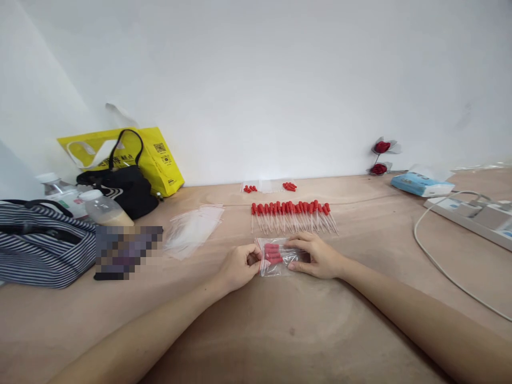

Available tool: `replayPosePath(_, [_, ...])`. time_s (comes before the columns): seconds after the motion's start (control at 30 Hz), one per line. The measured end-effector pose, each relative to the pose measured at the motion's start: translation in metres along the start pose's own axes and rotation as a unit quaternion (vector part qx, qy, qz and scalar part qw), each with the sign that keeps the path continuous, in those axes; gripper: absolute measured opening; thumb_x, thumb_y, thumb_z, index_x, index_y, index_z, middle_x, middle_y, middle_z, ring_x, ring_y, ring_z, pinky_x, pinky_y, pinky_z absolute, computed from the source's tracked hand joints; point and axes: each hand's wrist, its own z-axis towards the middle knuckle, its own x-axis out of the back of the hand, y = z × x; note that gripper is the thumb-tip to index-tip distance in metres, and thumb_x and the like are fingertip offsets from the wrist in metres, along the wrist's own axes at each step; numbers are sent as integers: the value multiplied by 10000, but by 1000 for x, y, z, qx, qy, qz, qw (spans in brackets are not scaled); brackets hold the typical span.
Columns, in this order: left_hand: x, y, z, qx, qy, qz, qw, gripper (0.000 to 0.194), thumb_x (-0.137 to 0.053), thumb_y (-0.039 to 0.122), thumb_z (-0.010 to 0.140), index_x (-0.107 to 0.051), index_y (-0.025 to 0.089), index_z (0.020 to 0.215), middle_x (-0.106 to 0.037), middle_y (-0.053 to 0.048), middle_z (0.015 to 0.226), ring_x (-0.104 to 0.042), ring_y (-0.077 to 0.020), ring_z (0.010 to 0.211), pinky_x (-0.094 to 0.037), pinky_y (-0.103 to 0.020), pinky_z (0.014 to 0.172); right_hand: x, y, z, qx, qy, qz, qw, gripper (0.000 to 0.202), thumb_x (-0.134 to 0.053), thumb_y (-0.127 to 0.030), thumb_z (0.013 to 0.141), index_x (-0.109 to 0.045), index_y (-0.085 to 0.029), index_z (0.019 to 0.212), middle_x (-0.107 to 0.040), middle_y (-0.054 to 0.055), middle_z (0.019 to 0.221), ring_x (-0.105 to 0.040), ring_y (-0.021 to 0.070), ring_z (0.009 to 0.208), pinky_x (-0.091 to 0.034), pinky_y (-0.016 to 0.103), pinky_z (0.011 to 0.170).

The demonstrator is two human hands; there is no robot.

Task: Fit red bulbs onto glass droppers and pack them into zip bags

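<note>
A small clear zip bag (pixel 285 268) lies in front of me with several red-bulbed droppers (pixel 272 254) inside, their bulbs toward the left. My left hand (pixel 242 265) pinches the bag's left end, at the zip edge, between thumb and fingers. On the bag's right part rests my right hand (pixel 318 256), thumb and fingers gripping it from both sides; the tips of the droppers there are partly hidden. Just beyond the bag, a long row of droppers (pixel 290 208) lies with red bulbs pointing away from me.
Flat clear bags (pixel 196 229) are piled to the left. Filled bags (pixel 290 186) lie by the wall. Farther left are a striped pouch (pixel 48 245), a bottle (pixel 104 208), a black bag (pixel 128 189) and a yellow bag (pixel 166 165). Tissues (pixel 422 184) and a power strip (pixel 476 218) sit right.
</note>
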Motion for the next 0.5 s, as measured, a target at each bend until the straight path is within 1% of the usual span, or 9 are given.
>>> replayPosePath(0.07, [7, 0, 6, 38, -31, -69, 996, 101, -653, 202, 581, -565, 158, 598, -533, 40, 488, -472, -86, 451, -346, -185, 449, 0, 0, 1, 0, 0, -4, 1000, 474, -542, -482, 743, -532, -181, 1109, -543, 105, 1088, -493, 219, 989, -381, 390, 841])
replayPosePath(0.13, [16, -4, 18, 99, -45, -131, 985, 143, -676, 203, 554, -572, 149, 637, -560, 21, 512, -499, -97, 448, -365, -195, 441, -1, -1, 1, -2, 2, -6, 1000, 470, -538, -483, 746, -534, -183, 1107, -546, 103, 1084, -496, 219, 980, -379, 391, 838])
replayPosePath(0.17, [22, -6, 27, 130, -11, -147, 980, 162, -690, 203, 537, -573, 143, 633, -560, 15, 499, -497, -100, 431, -366, -201, 430, -1, -1, 1, -2, 2, -6, 1000, 467, -536, -484, 747, -534, -186, 1107, -548, 103, 1080, -497, 220, 976, -379, 391, 836])
replayPosePath(0.27, [34, -18, 63, 137, 80, -145, 977, 155, -682, 196, 573, -552, 140, 637, -528, 39, 481, -456, -72, 413, -356, -187, 439, -1, -1, 1, -1, 6, -5, 1000, 464, -534, -486, 747, -535, -193, 1106, -549, 105, 1074, -496, 225, 974, -378, 393, 829])
replayPosePath(0.33, [37, -24, 90, 138, 130, -142, 972, 145, -667, 220, 625, -553, 140, 667, -521, 42, 495, -476, -78, 450, -363, -186, 459, -1, -1, 1, -2, 5, -7, 1000, 466, -533, -487, 748, -532, -194, 1111, -550, 105, 1069, -495, 226, 973, -378, 390, 826])
replayPosePath(0.43, [35, -30, 128, 149, 166, -138, 965, 178, -649, 269, 689, -578, 114, 740, -582, -2, 628, -552, -122, 588, -423, -221, 540, -1, -1, 1, -2, 3, -11, 1000, 466, -526, -482, 754, -526, -192, 1119, -554, 103, 1059, -498, 223, 963, -378, 383, 818])
replayPosePath(0.5, [31, -32, 146, 151, 177, -142, 962, 214, -567, 287, 783, -569, 107, 898, -599, -42, 837, -575, -147, 728, -469, -279, 638, -1, -1, 1, 0, 5, -14, 1000, 463, -526, -477, 755, -523, -194, 1122, -554, 103, 1057, -501, 220, 955, -377, 380, 815])
